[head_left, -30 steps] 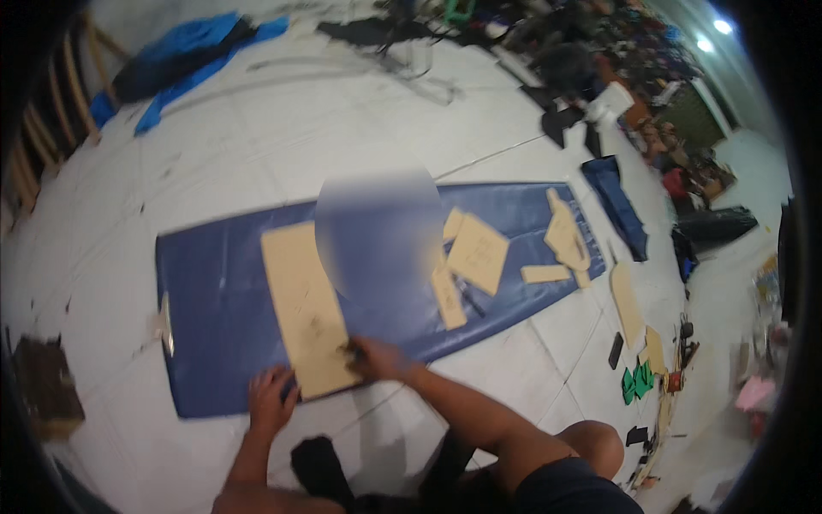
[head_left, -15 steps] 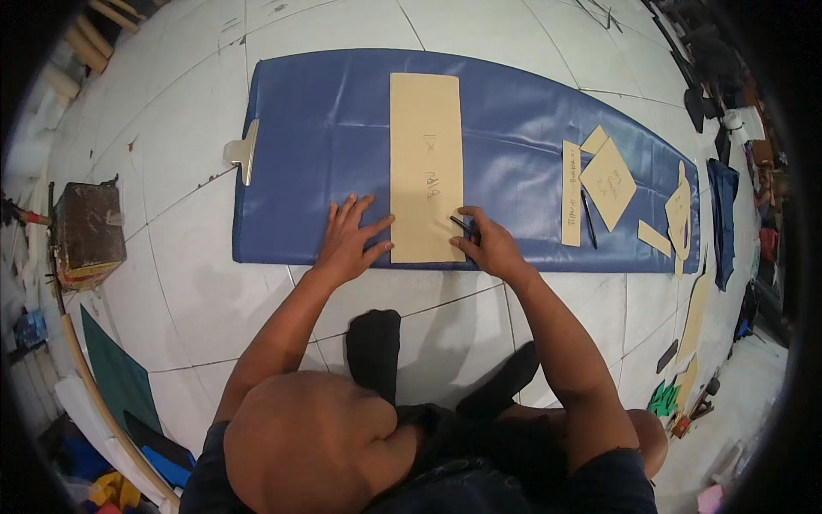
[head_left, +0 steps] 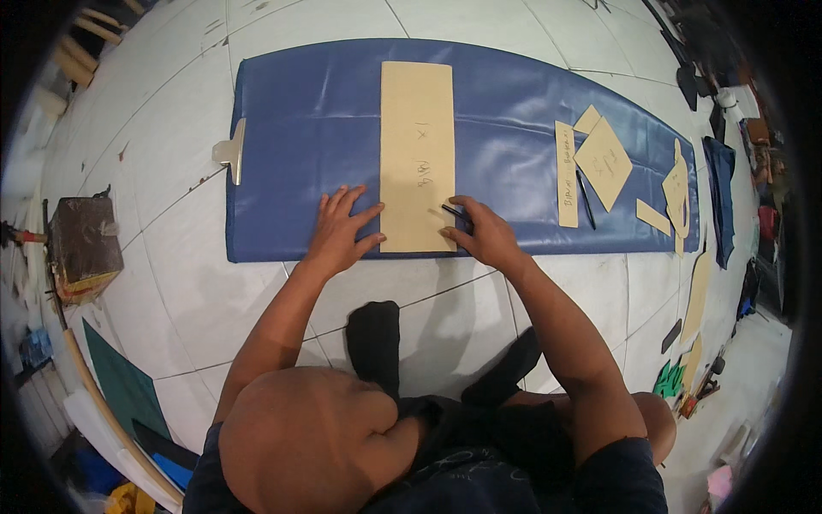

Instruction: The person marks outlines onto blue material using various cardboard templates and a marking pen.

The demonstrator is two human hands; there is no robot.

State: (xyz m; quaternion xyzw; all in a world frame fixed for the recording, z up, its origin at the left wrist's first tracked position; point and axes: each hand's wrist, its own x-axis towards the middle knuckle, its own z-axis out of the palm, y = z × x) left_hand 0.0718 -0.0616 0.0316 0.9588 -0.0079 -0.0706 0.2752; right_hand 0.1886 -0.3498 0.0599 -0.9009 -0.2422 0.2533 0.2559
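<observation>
- While the left hand (head_left: 344, 233) braces one long edge of the card (head_left: 417, 120), the right hand (head_left: 490, 235) flanks the other; the step looks like lining up or steadying the card.
- The card lies flat across the blue sheet (head_left: 300, 103), its near end close to the sheet's near edge.
- Left fingers are spread on the sheet, index and thumb tips at the card's left edge.
- Right thumb and fingers hold a dark pen (head_left: 457, 212), its end over the card's right edge; how firmly, I cannot tell.
- Any tracing next would call for the left hand to press the card down and the pen to be freed along its edge; the slick-looking sheet might let it slip.
- Left of the card, a metal clip (head_left: 235, 152) bites the sheet's end; farther left stands a brown box (head_left: 86, 248).
- Right of the card lie a strip (head_left: 565, 176), a second pen (head_left: 586, 199) and a diamond (head_left: 604, 163).
- Under all this, a pale tiled floor (head_left: 171, 154); well right of the card, green scraps (head_left: 668, 379).
</observation>
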